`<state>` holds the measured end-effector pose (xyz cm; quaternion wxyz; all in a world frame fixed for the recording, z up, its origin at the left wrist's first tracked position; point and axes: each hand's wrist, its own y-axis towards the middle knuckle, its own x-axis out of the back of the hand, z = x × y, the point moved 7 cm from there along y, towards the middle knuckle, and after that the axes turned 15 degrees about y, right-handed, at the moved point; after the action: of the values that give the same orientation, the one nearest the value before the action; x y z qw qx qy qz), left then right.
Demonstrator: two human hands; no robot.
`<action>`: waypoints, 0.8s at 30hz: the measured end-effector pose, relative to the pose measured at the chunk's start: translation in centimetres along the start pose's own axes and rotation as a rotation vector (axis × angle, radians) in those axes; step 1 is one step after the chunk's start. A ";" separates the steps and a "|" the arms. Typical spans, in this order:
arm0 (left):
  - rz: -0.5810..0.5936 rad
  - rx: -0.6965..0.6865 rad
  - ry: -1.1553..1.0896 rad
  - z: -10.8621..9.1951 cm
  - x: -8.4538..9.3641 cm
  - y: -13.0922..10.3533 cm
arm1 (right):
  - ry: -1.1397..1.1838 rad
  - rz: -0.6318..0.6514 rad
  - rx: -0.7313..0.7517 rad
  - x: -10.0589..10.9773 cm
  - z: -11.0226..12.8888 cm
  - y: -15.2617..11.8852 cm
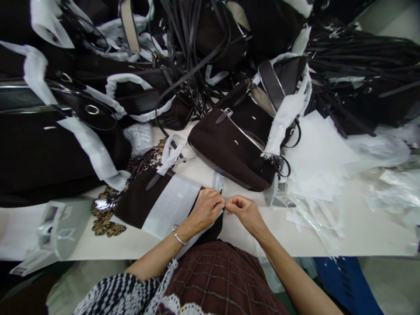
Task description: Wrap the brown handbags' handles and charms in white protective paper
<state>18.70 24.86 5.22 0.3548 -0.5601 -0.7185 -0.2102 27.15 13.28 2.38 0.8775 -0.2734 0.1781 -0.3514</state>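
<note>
A dark brown bag (134, 199) lies on the table in front of me, with a white protective sheet (172, 203) across its middle and its handle wrapped in white. My left hand (207, 205) rests over the bag's right end, its fingers pinched near the edge. Right beside it, my right hand (241, 210) is closed, thumb and forefinger pinched together at the same spot. Whatever small dark part lies between the fingertips is too small to make out.
A larger brown bag (226, 140) stands just beyond my hands. Big dark bags (49, 153) fill the left, black straps (183, 26) hang behind. White sheets (318, 153) lie to the right, patterned chains (106, 214) and a grey dispenser (65, 232) to the left.
</note>
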 end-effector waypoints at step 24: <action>-0.931 1.044 -0.351 12.2 6.9 -21.9 | 0.286 0.165 -0.340 -3.3 -6.0 0.2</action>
<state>-6.35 31.73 4.41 0.3292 0.0214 -0.9358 0.1242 21.91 13.61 -2.07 0.8104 -0.3492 0.3791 -0.2787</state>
